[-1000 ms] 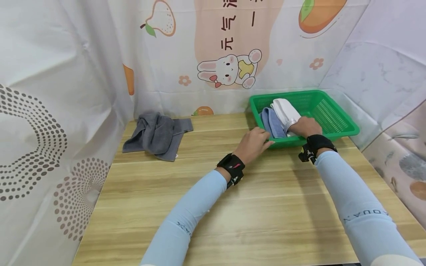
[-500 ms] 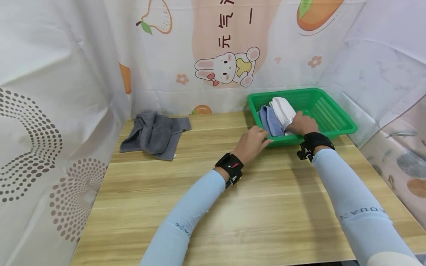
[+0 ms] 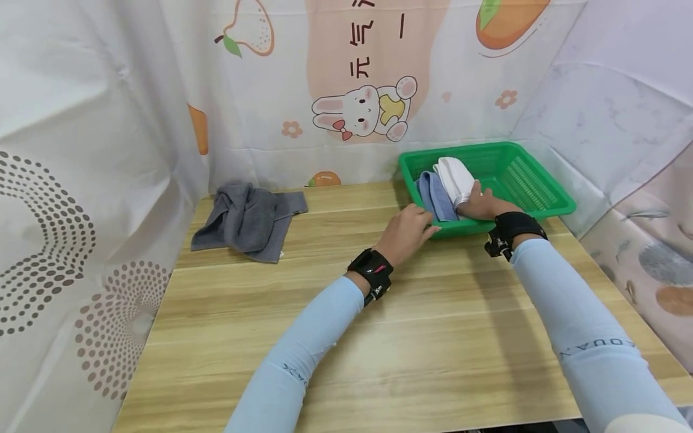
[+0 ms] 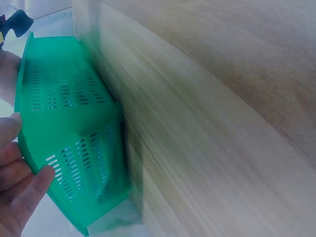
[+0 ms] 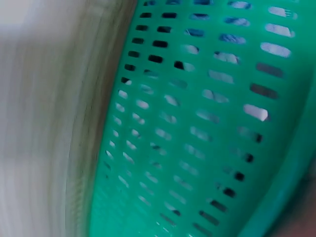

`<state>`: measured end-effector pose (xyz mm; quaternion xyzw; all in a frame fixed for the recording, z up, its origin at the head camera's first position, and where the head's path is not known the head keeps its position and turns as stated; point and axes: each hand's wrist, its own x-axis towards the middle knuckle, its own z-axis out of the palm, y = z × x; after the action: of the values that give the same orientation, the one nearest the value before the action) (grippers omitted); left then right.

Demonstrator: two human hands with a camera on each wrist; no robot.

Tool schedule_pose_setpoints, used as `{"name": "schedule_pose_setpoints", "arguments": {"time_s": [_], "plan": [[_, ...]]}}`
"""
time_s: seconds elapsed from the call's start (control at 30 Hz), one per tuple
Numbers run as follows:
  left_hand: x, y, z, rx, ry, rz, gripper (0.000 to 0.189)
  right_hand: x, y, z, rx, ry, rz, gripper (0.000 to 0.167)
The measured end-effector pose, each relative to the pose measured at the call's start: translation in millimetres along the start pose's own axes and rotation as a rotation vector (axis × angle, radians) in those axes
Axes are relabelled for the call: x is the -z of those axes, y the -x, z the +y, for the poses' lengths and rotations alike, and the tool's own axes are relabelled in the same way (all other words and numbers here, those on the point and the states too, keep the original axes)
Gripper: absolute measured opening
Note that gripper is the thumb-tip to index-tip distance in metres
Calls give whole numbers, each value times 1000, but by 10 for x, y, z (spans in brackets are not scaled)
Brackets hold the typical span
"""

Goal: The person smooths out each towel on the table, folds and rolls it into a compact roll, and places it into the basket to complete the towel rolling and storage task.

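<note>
**Wood-grain tabletop [image 3: 346,361] bearing a green, rectangular, perforated plastic basket [image 3: 527,183]**

Behind the tabletop, a white fabric backdrop [image 3: 373,108] printed with fruit and a rabbit spans the top of the frame. The basket stands right of centre, near the backdrop. At its left end lie a folded blue cloth [image 3: 436,195] and, beside it, a folded white cloth [image 3: 453,176]. A crumpled dark-grey cloth [image 3: 251,219] rests at centre left.

Left hand [image 3: 405,234]: the forearm, in a light-blue sleeve [image 3: 308,337], slants from bottom centre up to the right. The fingers bend over the basket's near-left corner and pinch its rim; the left wrist view shows one digit against the outer wall.

Right hand [image 3: 480,204]: the forearm slants from lower right up to the left, its wrist, circled by a black strap [image 3: 517,225], above the near rim. The hand reaches inside, at the near end of the white cloth. Whether its partly hidden fingers grasp that cloth cannot be told.
</note>
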<state>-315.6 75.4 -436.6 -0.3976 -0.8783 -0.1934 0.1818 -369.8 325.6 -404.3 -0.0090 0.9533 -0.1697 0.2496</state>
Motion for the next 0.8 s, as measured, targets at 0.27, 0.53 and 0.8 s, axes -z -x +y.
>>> {"name": "schedule_pose_setpoints", "arguments": {"time_s": [0.27,0.53,0.8], "plan": [[43,81,-76,-2,-26,-114,23,-155,1,12,241,2,128,77],[756,399,-41,-229,186,-189,19,-449,14,-76,388,44,353,53],[2250,927,748,-754,467,184,19,-410,68,8,459,99,505,46]]}}
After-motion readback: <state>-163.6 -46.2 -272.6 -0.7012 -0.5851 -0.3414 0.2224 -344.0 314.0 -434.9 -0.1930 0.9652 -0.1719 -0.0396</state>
